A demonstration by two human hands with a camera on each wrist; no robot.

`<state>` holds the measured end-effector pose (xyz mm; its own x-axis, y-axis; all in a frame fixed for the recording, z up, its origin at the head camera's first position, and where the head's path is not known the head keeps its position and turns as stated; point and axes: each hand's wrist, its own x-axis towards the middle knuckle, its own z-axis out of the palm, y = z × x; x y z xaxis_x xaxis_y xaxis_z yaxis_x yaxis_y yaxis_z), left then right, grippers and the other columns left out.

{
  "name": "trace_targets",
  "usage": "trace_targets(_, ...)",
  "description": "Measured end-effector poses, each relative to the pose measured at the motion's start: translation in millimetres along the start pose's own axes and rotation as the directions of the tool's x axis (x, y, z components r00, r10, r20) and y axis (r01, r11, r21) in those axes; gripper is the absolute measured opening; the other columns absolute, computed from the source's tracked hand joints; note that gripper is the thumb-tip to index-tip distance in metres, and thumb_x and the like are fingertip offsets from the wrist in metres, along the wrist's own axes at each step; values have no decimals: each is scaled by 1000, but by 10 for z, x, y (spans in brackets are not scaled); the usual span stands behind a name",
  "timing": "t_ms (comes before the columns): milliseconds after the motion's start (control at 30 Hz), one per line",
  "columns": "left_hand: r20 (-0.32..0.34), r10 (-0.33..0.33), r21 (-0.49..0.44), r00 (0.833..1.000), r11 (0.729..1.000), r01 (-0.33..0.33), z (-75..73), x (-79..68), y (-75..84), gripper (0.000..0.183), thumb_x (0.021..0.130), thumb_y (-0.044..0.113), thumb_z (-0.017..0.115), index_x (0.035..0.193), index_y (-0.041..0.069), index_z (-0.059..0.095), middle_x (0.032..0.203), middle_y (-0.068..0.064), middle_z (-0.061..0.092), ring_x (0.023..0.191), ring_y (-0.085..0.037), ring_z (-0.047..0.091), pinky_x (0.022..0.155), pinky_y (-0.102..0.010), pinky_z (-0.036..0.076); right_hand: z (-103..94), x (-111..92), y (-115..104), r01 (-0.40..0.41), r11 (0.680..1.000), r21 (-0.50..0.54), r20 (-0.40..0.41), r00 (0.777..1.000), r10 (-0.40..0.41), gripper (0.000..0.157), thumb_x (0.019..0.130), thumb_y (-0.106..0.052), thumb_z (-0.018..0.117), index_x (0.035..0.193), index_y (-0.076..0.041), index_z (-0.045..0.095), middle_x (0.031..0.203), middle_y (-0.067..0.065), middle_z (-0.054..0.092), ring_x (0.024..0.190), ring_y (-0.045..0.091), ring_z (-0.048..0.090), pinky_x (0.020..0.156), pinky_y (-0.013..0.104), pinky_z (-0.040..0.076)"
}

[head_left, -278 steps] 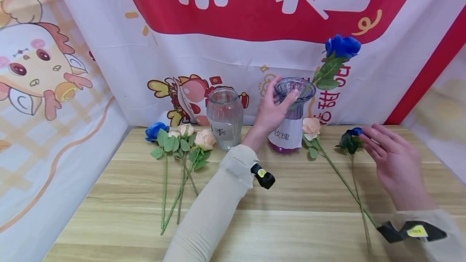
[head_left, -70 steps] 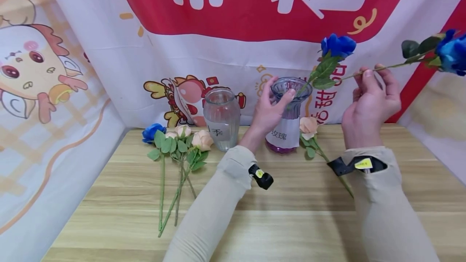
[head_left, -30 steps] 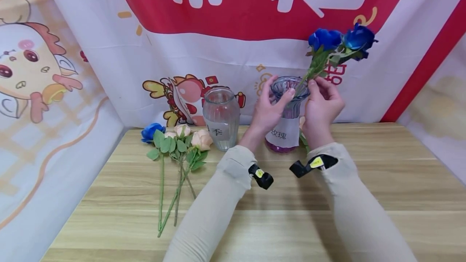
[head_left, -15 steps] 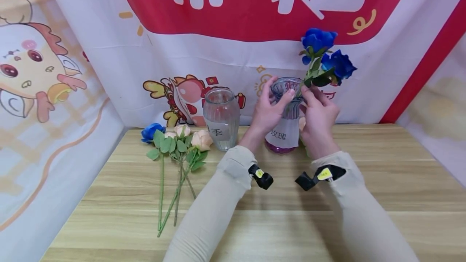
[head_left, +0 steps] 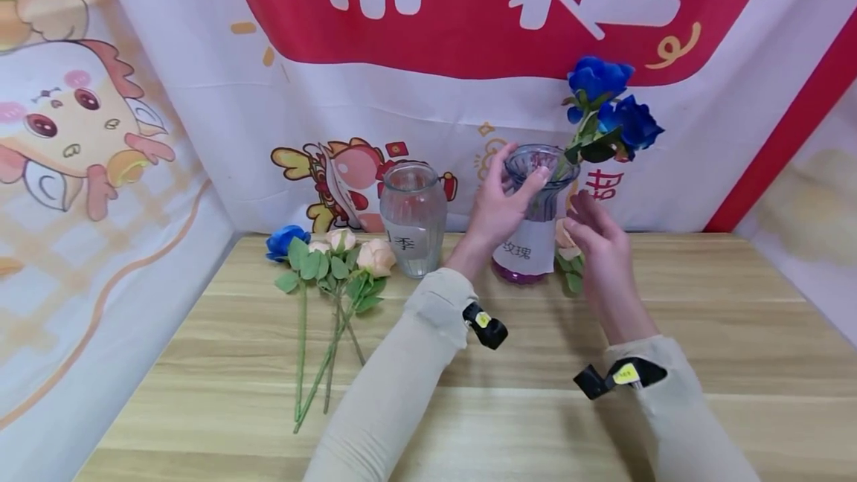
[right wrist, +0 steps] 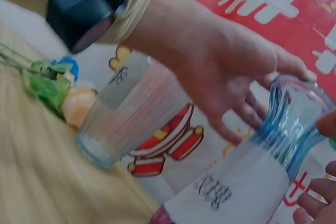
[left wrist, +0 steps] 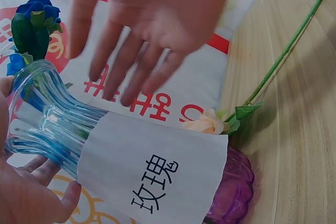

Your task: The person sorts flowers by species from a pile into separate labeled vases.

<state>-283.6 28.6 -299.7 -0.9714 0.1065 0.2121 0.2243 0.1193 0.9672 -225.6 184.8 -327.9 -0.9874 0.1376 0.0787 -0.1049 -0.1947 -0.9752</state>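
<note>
the narrow neck of a fluted, purple-based glass vase [head_left: 544, 205] is grasped by the left hand [head_left: 497, 203] at the back of the wood-grained bench [head_left: 509, 422]; two ruffled blue roses [head_left: 619, 116] are tilted in its flared mouth. the right hand [head_left: 608, 262] is held free beside it, fingers extended, and a peach rose [head_left: 565, 235] is partly hidden by it. a ribbed clear jar [head_left: 416, 210] and leafy flowers [head_left: 328, 266] are seen leftward.

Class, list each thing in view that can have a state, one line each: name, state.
Purple-based vase: upright, gripped near its rim by the left hand
Clear vase: upright, no flowers in it
Two blue roses: in the purple-based vase, leaning right
Lone peach rose: lying on the table
Flower group at left: lying on the table
Right hand: holding nothing
</note>
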Motion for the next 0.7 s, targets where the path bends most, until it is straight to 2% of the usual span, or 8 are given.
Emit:
trace_targets(200,0,-15,-4,1000,1000,15,17,-4,9,73,100,55,68,163,41,35,170,-9,40,153,-35,45,120,-61,44,-106,-27,93,-18,996,-93,117,993,29,72,110,-22,56,171,-17,18,180,2,19,167,26,19,138,43,13)
trace_targets(367,0,-26,0,1000,1000,26,10,5,13,73,99,57,68,163,44,34,170,-6,41,153,-33,45,119,-60,45,-147,-29,95,-31,992,-121,193,980,54,74,110,-29,58,171,-21,17,180,-3,15,168,24,14,138,50,6)
trace_targets(533,-6,-31,1,999,1000,31,-1,0,11,73,99,57,68,162,45,34,169,-6,42,152,-33,46,119,-60,45,-132,-32,92,-35,989,-141,237,969,68,72,111,-28,56,171,-21,17,180,-2,14,168,25,14,137,51,6)
trace_targets(700,-8,-13,-8,1000,1000,13,-10,-14,4,74,99,55,69,163,42,34,168,-7,43,152,-33,46,120,-58,45,-109,-32,94,-50,981,-186,233,968,93,71,111,-34,54,171,-22,17,180,-4,14,168,23,14,137,49,10)
